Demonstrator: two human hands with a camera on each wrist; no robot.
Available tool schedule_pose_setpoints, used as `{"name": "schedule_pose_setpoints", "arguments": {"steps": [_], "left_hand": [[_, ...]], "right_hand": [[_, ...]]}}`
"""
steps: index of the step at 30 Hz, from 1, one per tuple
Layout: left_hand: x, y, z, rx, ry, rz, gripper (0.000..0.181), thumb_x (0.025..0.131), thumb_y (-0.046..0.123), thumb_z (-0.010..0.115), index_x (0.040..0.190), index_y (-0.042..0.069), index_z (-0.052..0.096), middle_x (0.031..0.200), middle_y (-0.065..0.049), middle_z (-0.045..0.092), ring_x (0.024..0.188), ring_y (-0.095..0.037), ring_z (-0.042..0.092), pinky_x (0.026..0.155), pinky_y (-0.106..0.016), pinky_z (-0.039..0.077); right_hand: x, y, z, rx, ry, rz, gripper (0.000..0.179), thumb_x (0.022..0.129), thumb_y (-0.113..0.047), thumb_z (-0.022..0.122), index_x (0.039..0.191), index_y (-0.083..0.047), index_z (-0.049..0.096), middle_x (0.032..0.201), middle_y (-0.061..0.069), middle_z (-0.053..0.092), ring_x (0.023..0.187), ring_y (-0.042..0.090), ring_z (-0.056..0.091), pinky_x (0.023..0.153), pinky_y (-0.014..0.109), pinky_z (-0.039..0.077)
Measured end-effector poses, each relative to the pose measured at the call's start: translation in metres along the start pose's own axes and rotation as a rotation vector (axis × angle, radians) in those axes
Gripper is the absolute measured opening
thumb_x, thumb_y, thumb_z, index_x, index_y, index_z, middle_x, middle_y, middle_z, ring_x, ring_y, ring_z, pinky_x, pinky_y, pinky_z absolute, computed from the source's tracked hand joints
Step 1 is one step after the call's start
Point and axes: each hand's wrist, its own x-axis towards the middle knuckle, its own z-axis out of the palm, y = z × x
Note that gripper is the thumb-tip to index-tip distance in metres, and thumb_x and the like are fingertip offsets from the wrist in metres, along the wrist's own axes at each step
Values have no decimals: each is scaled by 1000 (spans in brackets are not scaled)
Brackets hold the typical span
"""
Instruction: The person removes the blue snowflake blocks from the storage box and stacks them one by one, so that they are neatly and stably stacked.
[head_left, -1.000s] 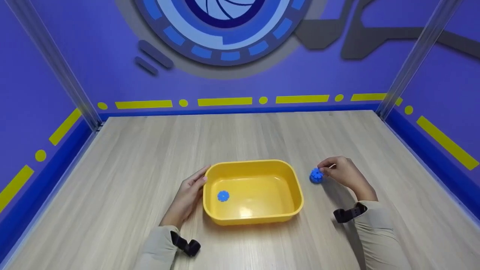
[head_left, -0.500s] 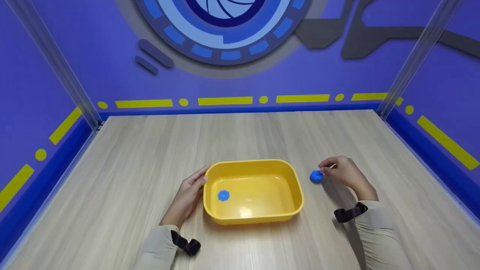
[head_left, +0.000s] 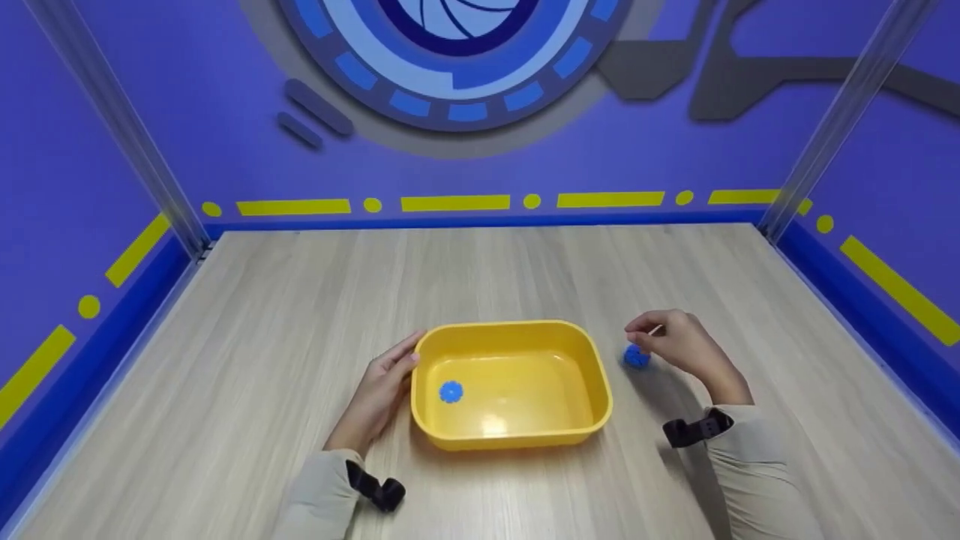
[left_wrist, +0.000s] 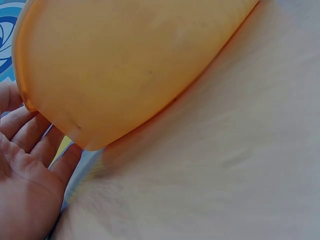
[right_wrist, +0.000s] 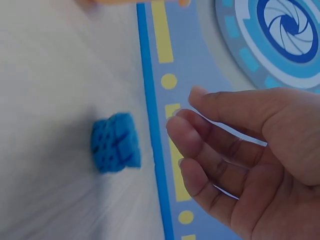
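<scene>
A yellow plastic tub [head_left: 512, 437] stands on the table, with one blue notched disc [head_left: 451, 391] lying flat inside near its left end. My left hand [head_left: 380, 390] rests against that end, thumb at the rim; in the left wrist view its fairly straight fingers [left_wrist: 47, 142] meet the tub's wall, their tips partly hidden. Right of the tub, a short stack of blue notched discs [right_wrist: 115, 143] sits on the tabletop. Just above it is my right hand [head_left: 684, 346], overlapping it in the head view. The right wrist view shows thumb and fingers loosely bent, apart from the stack, holding nothing.
The wooden tabletop [head_left: 337, 285] is enclosed by blue-purple panels [head_left: 450, 165] at the back and both sides. Black wrist straps [head_left: 697, 429] are worn over both beige sleeves [head_left: 757, 465].
Earlier the right fingertips touched the top blue disc, which stood raised and then lower on the stack. Now they have come off it and shifted slightly left. The left hand stays at the tub.
</scene>
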Motion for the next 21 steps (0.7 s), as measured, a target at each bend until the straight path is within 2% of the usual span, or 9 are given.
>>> {"name": "schedule_pose_setpoints", "arguments": {"steps": [6,11,21], "left_hand": [[0,1,0,-20,-4,7,46,99,13,48,145,7,42,151,-11,40,137,-23,42,107,-29,44],[0,1,0,-24,-4,2,46,99,14,49,145,7,42,151,-11,41,136,-23,43,107,-29,44],[-1,0,1,-8,4,-3,46,100,14,48,145,7,42,151,-11,40,137,-24,42,108,-31,43]], "right_hand": [[5,-23,-2,-43,-24,-20,21,92,-17,64,106,-3,71,100,13,70,81,21,62,71,28,57],[11,-42,-2,-58,-64,-68,19,92,-16,63,107,-6,70,98,12,70,80,21,65,74,33,59],[21,-77,8,-104,-159,-238,19,90,-14,66,106,-6,72,95,8,72,83,20,65,77,35,59]]}}
